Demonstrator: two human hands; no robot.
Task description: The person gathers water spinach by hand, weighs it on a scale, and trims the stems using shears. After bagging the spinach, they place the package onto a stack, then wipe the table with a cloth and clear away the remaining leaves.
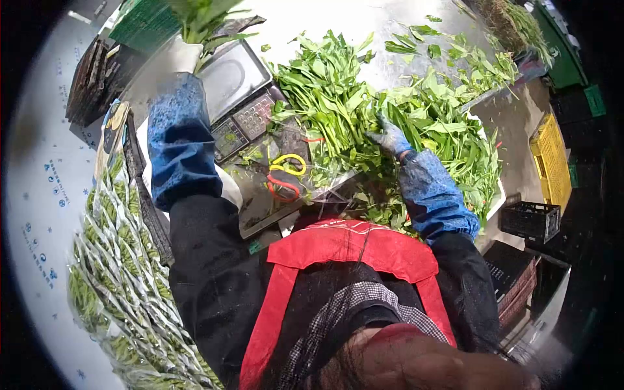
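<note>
Grips a bunch of leafy stems (203, 18) in the left hand (184, 54), white-gloved fingers closed round the stalks, up at eleven o'clock, just above the scale (233, 77). Reaches with the right hand (390, 138) into the pile of greens (338, 104) at one o'clock, blue-grey gloved fingers half curled and sunk among the stalks, touching them; cannot tell whether closed on any. Wears blue sleeve covers on both forearms and a red apron (351, 250) at six o'clock.

Works at a shiny metal table (390, 23) strewn with loose leaves from twelve to three o'clock. Near the centre, at seven o'clock from the pile, scissors (286, 174) with one yellow and one red handle, lying flat on clear wrapping just beside the scale's keypad (242, 125). At eight o'clock, a stack of clear bags of packed greens (123, 260). At eleven o'clock a green crate (144, 25); at three o'clock a yellow crate (551, 162), with a black crate (530, 221) at four.

Shows blue print on the white sheet (45, 195) at nine o'clock, too small to read; same for the keypad's keys.
</note>
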